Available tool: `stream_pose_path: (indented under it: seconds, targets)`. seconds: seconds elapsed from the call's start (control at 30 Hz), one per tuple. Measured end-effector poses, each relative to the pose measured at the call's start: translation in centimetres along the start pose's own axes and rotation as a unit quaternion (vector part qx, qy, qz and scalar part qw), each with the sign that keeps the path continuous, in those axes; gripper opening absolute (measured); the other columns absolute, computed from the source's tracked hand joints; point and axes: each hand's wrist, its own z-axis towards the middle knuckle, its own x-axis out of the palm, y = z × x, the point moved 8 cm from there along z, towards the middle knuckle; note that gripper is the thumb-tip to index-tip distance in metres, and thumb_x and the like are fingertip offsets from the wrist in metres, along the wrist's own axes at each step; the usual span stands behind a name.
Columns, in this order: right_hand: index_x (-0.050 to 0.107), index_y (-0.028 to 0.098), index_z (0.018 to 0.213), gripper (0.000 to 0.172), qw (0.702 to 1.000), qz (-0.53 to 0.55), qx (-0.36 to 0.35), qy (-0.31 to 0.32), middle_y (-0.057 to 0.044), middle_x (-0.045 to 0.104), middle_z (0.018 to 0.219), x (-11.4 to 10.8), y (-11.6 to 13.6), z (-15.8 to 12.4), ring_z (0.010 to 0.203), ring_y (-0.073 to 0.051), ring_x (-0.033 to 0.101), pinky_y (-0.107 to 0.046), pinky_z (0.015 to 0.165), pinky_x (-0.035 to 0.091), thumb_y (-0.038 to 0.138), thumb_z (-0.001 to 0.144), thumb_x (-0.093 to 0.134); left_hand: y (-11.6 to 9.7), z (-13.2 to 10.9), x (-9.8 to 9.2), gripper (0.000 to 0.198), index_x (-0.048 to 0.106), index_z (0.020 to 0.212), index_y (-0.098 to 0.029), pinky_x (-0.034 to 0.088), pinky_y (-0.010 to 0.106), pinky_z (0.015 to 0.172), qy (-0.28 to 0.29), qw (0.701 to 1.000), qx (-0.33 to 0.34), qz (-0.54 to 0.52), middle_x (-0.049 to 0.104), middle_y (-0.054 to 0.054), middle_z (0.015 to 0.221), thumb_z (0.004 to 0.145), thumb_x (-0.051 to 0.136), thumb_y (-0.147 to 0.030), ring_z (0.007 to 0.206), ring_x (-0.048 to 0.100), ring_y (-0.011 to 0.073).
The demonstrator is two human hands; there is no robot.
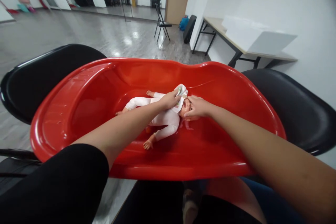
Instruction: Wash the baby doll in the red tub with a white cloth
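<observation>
A baby doll [165, 117] in a white long-sleeved outfit lies on its back in a red plastic baby bathtub [89, 101], its head toward the right. My left hand [169, 99], coming from a black sleeve, presses a folded white cloth [181, 92] against the top of the doll's head. My right hand [196, 107] grips the side of the doll's head, with its fingers across the face. The doll's feet are partly hidden behind my left forearm.
The tub rests across two black chair seats [44, 80] [288, 105]. My legs are below it. A black folding chair [162, 22] stands on the glossy grey floor [91, 31]. A table [231, 35] with white boards stands along the right wall.
</observation>
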Motion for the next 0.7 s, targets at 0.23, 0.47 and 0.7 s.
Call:
stream_pose_path:
  seconds: [0.23, 0.47, 0.7]
  targets:
    - [0.061, 0.020, 0.124, 0.076, 0.999, -0.018, 0.028, -0.021, -0.013, 0.063, 0.118, 0.3, -0.1, 0.1, 0.110, -0.034, 0.059, -0.044, 0.095, 0.050, 0.068, 0.067, 0.076, -0.4, 0.8, 1.6, 0.041, 0.065, 0.102, -0.012, 0.047, 0.021, 0.055, 0.011, 0.982, -0.024, -0.186, 0.064, 0.006, 0.087, 0.106, 0.040, -0.045, 0.071, 0.059, 0.0149]
    - [0.061, 0.022, 0.123, 0.080, 0.999, -0.024, 0.042, -0.024, -0.012, 0.063, 0.117, 0.6, -0.2, 0.2, 0.109, -0.035, 0.060, -0.045, 0.090, 0.052, 0.072, 0.063, 0.077, -0.3, 0.5, 1.7, 0.026, 0.064, 0.119, -0.015, 0.043, 0.020, 0.054, 0.016, 0.990, -0.022, -0.139, 0.062, 0.000, 0.079, 0.100, 0.053, -0.031, 0.059, 0.054, 0.0107]
    - [0.060, 0.019, 0.122, 0.078, 0.999, 0.017, 0.035, -0.031, -0.011, 0.064, 0.112, 0.4, -0.2, 0.1, 0.098, -0.029, 0.062, -0.039, 0.083, 0.053, 0.064, 0.062, 0.079, -1.1, 1.0, 1.9, 0.017, 0.060, 0.112, -0.014, 0.047, 0.020, 0.066, 0.019, 0.992, -0.007, -0.124, 0.063, 0.003, 0.093, 0.100, 0.053, -0.023, 0.076, 0.059, 0.0123]
